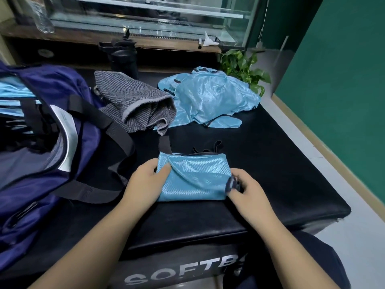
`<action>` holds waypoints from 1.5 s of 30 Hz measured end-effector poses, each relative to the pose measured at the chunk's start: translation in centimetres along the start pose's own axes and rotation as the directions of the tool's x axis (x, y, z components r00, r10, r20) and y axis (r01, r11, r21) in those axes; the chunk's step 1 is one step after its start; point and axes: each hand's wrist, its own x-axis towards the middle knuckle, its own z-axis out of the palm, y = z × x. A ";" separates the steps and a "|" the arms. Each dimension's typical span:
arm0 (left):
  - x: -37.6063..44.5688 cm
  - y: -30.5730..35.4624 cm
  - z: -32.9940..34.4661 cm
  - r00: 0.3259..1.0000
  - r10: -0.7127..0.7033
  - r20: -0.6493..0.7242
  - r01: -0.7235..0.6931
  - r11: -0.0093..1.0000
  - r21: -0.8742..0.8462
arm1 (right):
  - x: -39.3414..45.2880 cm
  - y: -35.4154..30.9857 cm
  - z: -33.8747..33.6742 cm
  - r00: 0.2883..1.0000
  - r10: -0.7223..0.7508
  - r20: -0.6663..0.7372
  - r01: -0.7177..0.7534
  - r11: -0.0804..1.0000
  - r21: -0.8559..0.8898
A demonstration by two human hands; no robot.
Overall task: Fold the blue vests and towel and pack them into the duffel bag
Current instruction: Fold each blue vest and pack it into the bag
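A folded light-blue vest lies on the black padded box in front of me. My left hand pinches its left edge, thumb on top of the fabric. My right hand grips its right edge with curled fingers, motion-blurred at the tips. A pile of unfolded blue vests lies farther back. A grey striped towel sits crumpled beside that pile. The navy duffel bag stands open at the left, with blue fabric showing inside.
The bag's black straps trail across the box toward the folded vest. A black bottle stands behind the towel. A green plant sits at the back right. The box's right edge drops to a grey floor.
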 end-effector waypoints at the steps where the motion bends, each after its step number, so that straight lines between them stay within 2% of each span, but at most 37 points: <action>1: 0.0 0.0 0.0 1.000 0.000 -0.006 0.000 1.000 0.004 | 0.5 -0.5 0.2 0.999 0.049 -0.023 -0.049 0.999 0.004; 5: 0.2 -0.1 -0.2 1.000 -0.014 -0.021 0.014 1.000 0.013 | 2.1 -1.3 1.1 0.987 0.134 -0.088 -0.146 0.978 -0.146; 8: 0.2 0.0 0.0 0.997 -0.017 -0.069 0.020 0.999 0.039 | 3.1 -1.8 1.4 0.975 0.177 -0.133 -0.215 0.901 -0.378; 10: 0.4 0.3 0.3 0.993 -0.038 -0.116 0.053 0.990 0.132 | 3.6 -2.2 1.5 0.968 0.205 -0.143 -0.248 0.854 -0.457; 15: 1.6 1.0 0.4 0.976 -0.183 -0.117 0.213 0.915 0.342 | 4.6 -3.2 1.7 0.952 0.290 -0.098 -0.295 0.786 -0.544; 17: 1.9 1.4 0.3 0.979 -0.162 -0.121 0.201 0.847 0.492 | 4.8 -3.5 1.6 0.944 0.320 -0.077 -0.309 0.782 -0.541; 19: 1.6 1.6 0.2 0.985 -0.102 -0.141 0.164 0.816 0.554 | 4.7 -3.7 1.5 0.945 0.317 -0.078 -0.308 0.786 -0.535; 21: 1.2 1.7 0.1 0.988 -0.066 -0.141 0.130 0.847 0.515 | 4.3 -4.3 1.4 0.969 0.223 -0.110 -0.245 0.778 -0.578; 24: 0.6 1.4 0.2 0.991 -0.027 -0.135 0.085 0.889 0.451 | 3.8 -5.7 1.3 0.996 -0.086 -0.026 0.041 0.687 -0.725; 26: 0.3 1.2 0.2 0.990 0.019 -0.143 0.037 0.924 0.380 | 3.5 -7.6 1.3 0.967 -0.233 0.101 0.232 0.651 -0.723; 29: -0.4 1.8 -0.1 0.984 0.106 -0.141 -0.065 0.960 0.271 | 3.2 -10.8 1.8 0.877 -0.359 0.320 0.477 0.557 -0.680; 32: -1.4 3.3 -1.0 0.974 0.180 -0.137 -0.149 0.967 0.209 | 3.3 -13.4 2.7 0.798 -0.354 0.488 0.603 0.457 -0.654; 37: -3.9 4.8 -3.4 0.946 0.294 -0.136 -0.273 0.950 0.154 | 3.0 -17.3 2.9 0.715 -0.290 0.636 0.698 0.325 -0.638; 43: -5.0 5.2 -6.7 0.913 0.383 -0.142 -0.368 0.922 0.119 | 2.8 -19.6 4.3 0.690 -0.304 0.656 0.720 0.199 -0.665; 45: -4.9 5.0 -7.9 0.905 0.385 -0.178 -0.384 0.922 0.046 | 3.2 -20.3 4.6 0.699 -0.318 0.640 0.712 0.226 -0.665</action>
